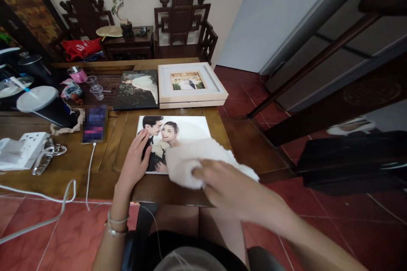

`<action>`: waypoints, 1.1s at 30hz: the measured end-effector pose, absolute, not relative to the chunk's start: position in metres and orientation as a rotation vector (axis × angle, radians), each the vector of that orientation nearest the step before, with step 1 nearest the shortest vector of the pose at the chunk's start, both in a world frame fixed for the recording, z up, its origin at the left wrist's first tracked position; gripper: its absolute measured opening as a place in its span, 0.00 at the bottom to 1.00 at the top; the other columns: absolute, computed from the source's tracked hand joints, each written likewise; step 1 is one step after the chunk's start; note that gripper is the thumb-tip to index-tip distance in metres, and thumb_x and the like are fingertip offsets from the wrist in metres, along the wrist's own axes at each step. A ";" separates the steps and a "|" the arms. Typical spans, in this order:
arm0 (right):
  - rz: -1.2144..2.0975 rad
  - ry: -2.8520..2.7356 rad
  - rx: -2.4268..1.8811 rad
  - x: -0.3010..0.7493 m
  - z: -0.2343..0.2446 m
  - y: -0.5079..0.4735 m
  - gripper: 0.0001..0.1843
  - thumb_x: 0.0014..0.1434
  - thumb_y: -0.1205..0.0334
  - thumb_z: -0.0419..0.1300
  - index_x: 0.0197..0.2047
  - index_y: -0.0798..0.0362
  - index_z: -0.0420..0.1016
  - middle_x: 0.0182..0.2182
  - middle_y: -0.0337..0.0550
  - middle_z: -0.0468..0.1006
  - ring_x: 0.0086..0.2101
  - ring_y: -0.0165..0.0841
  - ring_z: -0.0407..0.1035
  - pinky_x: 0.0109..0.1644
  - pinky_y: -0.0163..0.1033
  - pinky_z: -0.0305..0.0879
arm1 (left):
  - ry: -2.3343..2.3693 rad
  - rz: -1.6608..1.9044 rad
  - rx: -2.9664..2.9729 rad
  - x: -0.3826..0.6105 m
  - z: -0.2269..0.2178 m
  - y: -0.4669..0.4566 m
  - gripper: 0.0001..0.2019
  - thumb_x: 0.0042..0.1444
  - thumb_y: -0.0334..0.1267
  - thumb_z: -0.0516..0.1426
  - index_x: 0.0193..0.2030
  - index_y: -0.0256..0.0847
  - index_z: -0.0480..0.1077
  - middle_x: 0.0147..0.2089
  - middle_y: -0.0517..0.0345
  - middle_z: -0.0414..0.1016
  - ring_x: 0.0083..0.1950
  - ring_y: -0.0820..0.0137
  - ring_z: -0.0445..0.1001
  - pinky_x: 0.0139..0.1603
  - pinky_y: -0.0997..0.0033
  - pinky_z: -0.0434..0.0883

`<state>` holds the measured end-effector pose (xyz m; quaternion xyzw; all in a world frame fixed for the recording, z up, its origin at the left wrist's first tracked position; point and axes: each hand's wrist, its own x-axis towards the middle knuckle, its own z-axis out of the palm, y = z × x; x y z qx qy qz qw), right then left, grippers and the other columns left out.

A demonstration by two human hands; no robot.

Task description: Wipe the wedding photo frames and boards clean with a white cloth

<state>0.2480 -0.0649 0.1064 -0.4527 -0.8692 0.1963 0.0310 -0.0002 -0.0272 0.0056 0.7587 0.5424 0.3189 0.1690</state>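
A photo panel (pixel 190 126) showing a couple in wedding dress lies flat on the wooden table (pixel 121 135) in front of me. My left hand (pixel 136 156) rests on its left edge, fingers stretched out flat over the picture and the thumb a little apart. A crumpled white tissue (pixel 184 165) is pinched in my right hand (pixel 216 180), which is slightly blurred. The tissue hangs over the panel's lower right part, hides much of it and reaches past its edge. Whether the tissue presses on the panel, I cannot tell.
Behind the panel are a dark photo panel (pixel 136 89) and a framed photo (pixel 190 80) on a box. To the left are a phone (pixel 94 123) on a white cable, a lidded cup (pixel 44 103), a hair claw clip (pixel 47 154) and a power strip (pixel 27 150).
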 end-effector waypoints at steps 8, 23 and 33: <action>0.454 -2.675 -1.647 0.221 0.108 0.042 0.15 0.52 0.77 0.48 0.34 0.57 0.73 0.35 0.53 0.77 0.36 0.42 0.71 0.35 0.40 0.60 | 1.527 0.923 2.173 0.000 0.005 -0.026 0.22 0.66 0.38 0.47 0.66 0.43 0.57 0.69 0.49 0.57 0.71 0.64 0.53 0.69 0.51 0.53; 0.635 -2.757 -1.219 0.228 0.091 -0.112 0.18 0.47 0.77 0.52 0.37 0.53 0.77 0.49 0.50 0.74 0.52 0.44 0.65 0.54 0.49 0.62 | 1.559 0.907 2.175 0.001 0.006 -0.027 0.22 0.66 0.37 0.47 0.66 0.42 0.57 0.69 0.50 0.57 0.71 0.65 0.52 0.70 0.53 0.53; 0.513 -2.744 -1.576 0.193 0.118 0.031 0.16 0.56 0.73 0.48 0.41 0.56 0.75 0.39 0.53 0.78 0.43 0.43 0.71 0.39 0.40 0.62 | 1.513 0.955 2.176 -0.002 0.001 -0.025 0.22 0.66 0.38 0.48 0.66 0.42 0.58 0.69 0.48 0.58 0.71 0.63 0.53 0.69 0.51 0.53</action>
